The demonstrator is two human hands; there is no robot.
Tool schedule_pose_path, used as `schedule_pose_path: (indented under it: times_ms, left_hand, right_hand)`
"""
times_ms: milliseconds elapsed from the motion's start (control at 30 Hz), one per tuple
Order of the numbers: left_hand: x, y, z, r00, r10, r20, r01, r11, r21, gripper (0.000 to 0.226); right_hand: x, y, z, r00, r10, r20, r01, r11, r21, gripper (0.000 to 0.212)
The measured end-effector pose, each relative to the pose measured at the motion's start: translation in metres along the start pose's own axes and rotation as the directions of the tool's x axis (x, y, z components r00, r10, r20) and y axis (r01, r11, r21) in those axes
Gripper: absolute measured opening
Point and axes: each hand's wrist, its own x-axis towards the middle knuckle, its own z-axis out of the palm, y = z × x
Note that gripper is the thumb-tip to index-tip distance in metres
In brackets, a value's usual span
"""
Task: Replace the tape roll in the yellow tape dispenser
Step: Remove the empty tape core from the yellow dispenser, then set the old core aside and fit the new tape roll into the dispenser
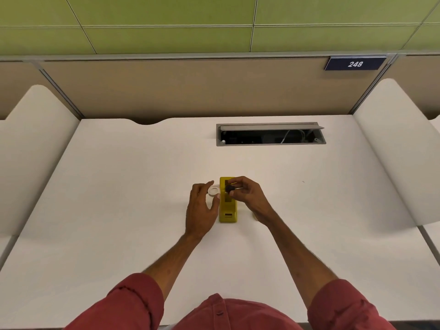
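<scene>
The yellow tape dispenser (227, 206) lies flat on the white desk (119, 198), its length running away from me. My right hand (247, 194) pinches a small dark spindle (229, 188) just above the dispenser's open slot. My left hand (201, 208) holds a white tape roll (213, 190) between thumb and fingers, right beside the dispenser's left side. Under my right wrist a pale round thing (255, 216) rests on the desk, mostly hidden.
An open grey cable tray (270, 134) with wires inside is set into the desk at the back. White side dividers (35, 151) stand left and right. A beige partition with a sign reading 248 (355, 64) closes the far edge.
</scene>
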Motion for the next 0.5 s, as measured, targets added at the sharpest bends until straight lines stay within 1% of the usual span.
schedule_pose_path:
  times_ms: [100, 233, 400, 500]
  left_hand:
    - [-0.005, -0.013, -0.006, 0.999, -0.047, -0.027, 0.049, 0.996, 0.071, 0.040]
    - [-0.009, -0.029, -0.018, 0.982, -0.182, -0.051, 0.189, 0.959, 0.211, 0.045]
    - [-0.009, -0.046, -0.029, 0.966, -0.254, -0.044, 0.257, 0.929, 0.266, 0.044]
    - [-0.008, -0.051, -0.033, 0.955, -0.290, -0.060, 0.296, 0.917, 0.268, 0.045]
  right_hand:
    - [0.001, 0.001, -0.001, 1.000, 0.007, -0.024, -0.007, 1.000, -0.004, 0.031]
    - [0.002, 0.002, -0.001, 0.999, 0.038, -0.033, -0.038, 0.999, 0.003, 0.030]
    - [0.003, 0.003, 0.003, 0.997, 0.059, -0.056, -0.059, 0.998, -0.003, 0.030]
    - [0.003, 0.003, 0.004, 0.996, 0.068, -0.057, -0.069, 0.998, -0.012, 0.029]
